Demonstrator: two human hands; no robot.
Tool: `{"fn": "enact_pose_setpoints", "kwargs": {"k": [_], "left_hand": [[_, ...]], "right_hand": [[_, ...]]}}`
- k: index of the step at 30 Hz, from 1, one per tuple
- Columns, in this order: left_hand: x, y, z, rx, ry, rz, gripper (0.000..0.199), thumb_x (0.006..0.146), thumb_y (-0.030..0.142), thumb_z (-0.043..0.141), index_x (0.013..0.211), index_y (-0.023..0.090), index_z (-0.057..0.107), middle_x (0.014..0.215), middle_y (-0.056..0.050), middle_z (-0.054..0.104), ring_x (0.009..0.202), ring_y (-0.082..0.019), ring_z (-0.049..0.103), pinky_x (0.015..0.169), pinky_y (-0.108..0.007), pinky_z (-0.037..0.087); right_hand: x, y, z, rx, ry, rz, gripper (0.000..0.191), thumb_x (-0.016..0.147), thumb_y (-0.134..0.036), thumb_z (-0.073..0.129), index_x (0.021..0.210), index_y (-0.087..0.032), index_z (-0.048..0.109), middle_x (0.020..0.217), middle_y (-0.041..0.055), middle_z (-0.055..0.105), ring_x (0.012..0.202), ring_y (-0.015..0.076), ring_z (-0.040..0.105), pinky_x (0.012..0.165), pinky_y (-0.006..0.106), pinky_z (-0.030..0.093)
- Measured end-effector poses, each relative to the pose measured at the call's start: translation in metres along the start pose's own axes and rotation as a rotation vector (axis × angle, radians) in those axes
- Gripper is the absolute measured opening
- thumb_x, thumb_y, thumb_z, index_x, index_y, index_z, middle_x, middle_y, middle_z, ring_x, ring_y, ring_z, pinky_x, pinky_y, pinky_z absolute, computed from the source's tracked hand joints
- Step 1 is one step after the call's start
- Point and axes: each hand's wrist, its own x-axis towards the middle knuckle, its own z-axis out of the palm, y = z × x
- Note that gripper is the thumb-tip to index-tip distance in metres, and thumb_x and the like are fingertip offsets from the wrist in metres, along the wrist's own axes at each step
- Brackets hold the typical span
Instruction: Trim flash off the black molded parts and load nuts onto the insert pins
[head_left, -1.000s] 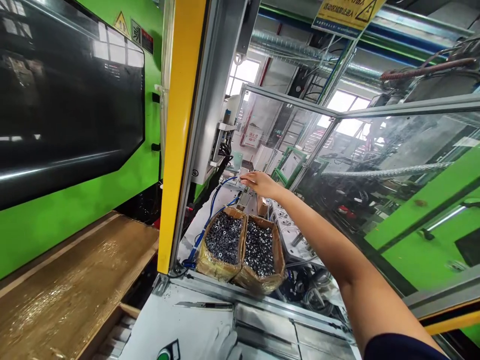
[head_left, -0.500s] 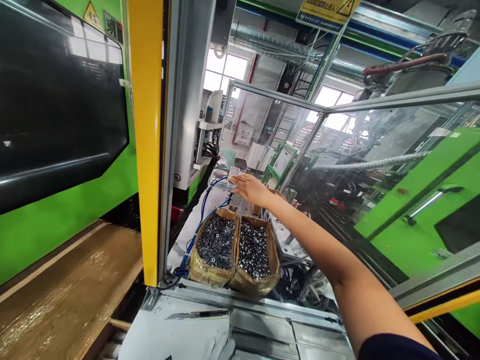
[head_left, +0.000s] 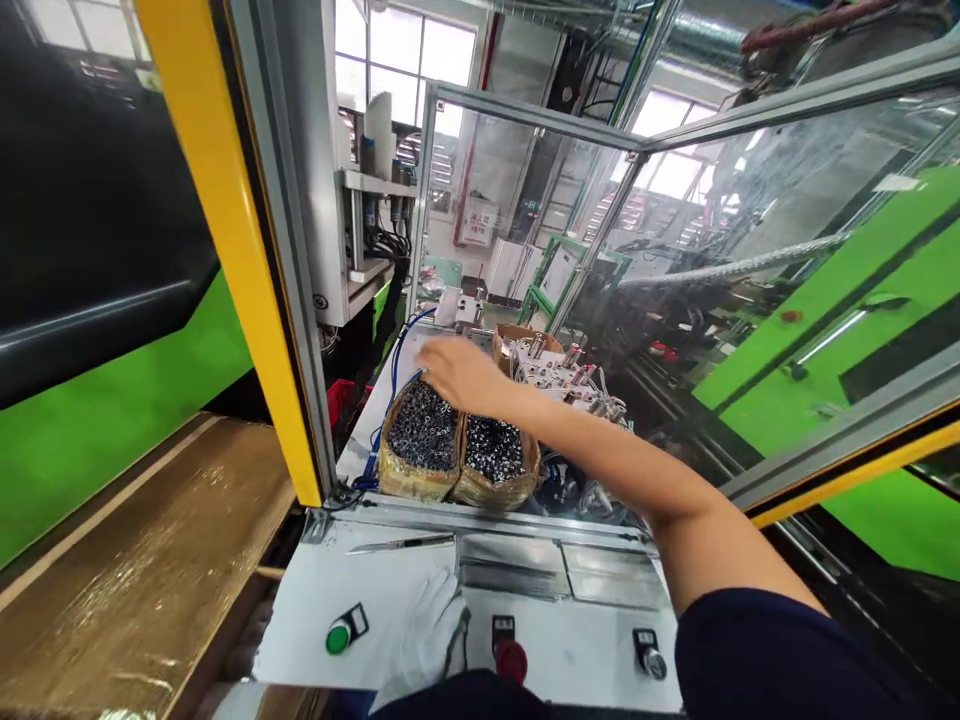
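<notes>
My bare right hand reaches forward over the far edge of the left box, which holds many small dark rings. Its fingers are bent and blurred by motion, so what they hold, if anything, cannot be made out. Beside that box stands another box with small dark and shiny parts, partly under my forearm. My left hand, in a white glove, rests on the white panel near the front, fingers stretched forward, with nothing seen in it.
A green button, a red knob and a silver switch sit on the front panel. A yellow post rises at left. Clear guard panels stand behind, and metal fixtures lie right of the boxes.
The view has tilted down, showing more of the front panel and left glove. My right hand has come back from the pale block at the rear to the left box, its fingers now more bent.
</notes>
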Motion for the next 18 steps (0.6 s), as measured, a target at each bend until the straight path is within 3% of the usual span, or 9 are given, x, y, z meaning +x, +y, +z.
{"fn": "enact_pose_setpoints", "kwargs": {"k": [3, 5, 8, 12, 15, 18], "left_hand": [[-0.021, 0.004, -0.004, -0.008, 0.050, -0.025, 0.034, 0.091, 0.040, 0.060, 0.121, 0.025, 0.060, 0.126, -0.011, 0.060, 0.108, -0.025, 0.060, 0.083, -0.046, 0.057], [-0.028, 0.005, -0.005, -0.011, 0.086, -0.029, 0.035, 0.091, 0.041, 0.060, 0.122, 0.024, 0.060, 0.126, -0.011, 0.060, 0.108, -0.025, 0.060, 0.084, -0.046, 0.057], [-0.027, 0.006, -0.009, -0.010, 0.147, -0.018, 0.033, 0.093, 0.034, 0.057, 0.125, 0.024, 0.058, 0.124, -0.012, 0.063, 0.111, -0.026, 0.062, 0.088, -0.047, 0.057], [-0.010, 0.013, -0.020, -0.075, 0.257, -0.059, 0.038, 0.092, 0.018, 0.053, 0.130, 0.021, 0.053, 0.128, -0.014, 0.064, 0.121, -0.027, 0.060, 0.099, -0.046, 0.054], [0.007, 0.018, -0.029, -0.237, 0.253, -0.242, 0.033, 0.091, 0.023, 0.057, 0.124, 0.020, 0.058, 0.129, -0.014, 0.064, 0.123, -0.027, 0.059, 0.104, -0.047, 0.050], [0.025, 0.023, -0.037, -0.467, 0.196, -0.546, 0.034, 0.089, 0.031, 0.059, 0.121, 0.020, 0.061, 0.129, -0.015, 0.064, 0.127, -0.028, 0.056, 0.111, -0.050, 0.042]], "right_hand": [[-0.009, -0.026, 0.027, 0.189, -0.373, -0.164, 0.035, 0.084, -0.024, 0.063, 0.118, -0.014, 0.064, 0.115, 0.0105, 0.070, 0.105, 0.0205, 0.064, 0.092, 0.031, 0.050], [-0.008, -0.032, 0.043, 0.223, -0.518, -0.148, 0.044, 0.076, -0.022, 0.070, 0.119, -0.013, 0.063, 0.118, 0.0108, 0.069, 0.104, 0.0208, 0.065, 0.089, 0.028, 0.051], [0.001, -0.032, 0.054, 0.197, -0.523, -0.047, 0.053, 0.074, -0.024, 0.072, 0.125, -0.013, 0.060, 0.124, 0.0132, 0.065, 0.105, 0.0219, 0.065, 0.087, 0.027, 0.050], [0.009, -0.029, 0.053, 0.167, -0.627, -0.035, 0.044, 0.076, -0.028, 0.069, 0.118, -0.018, 0.063, 0.119, 0.0094, 0.067, 0.101, 0.0219, 0.065, 0.079, 0.026, 0.049], [0.011, -0.031, 0.052, 0.161, -0.671, -0.069, 0.038, 0.076, -0.027, 0.066, 0.114, -0.020, 0.065, 0.116, 0.0066, 0.070, 0.101, 0.0222, 0.065, 0.074, 0.026, 0.047], [0.013, -0.032, 0.057, 0.149, -0.638, -0.039, 0.037, 0.072, -0.027, 0.070, 0.109, -0.021, 0.068, 0.111, 0.0065, 0.072, 0.096, 0.0224, 0.067, 0.070, 0.026, 0.046]]}}
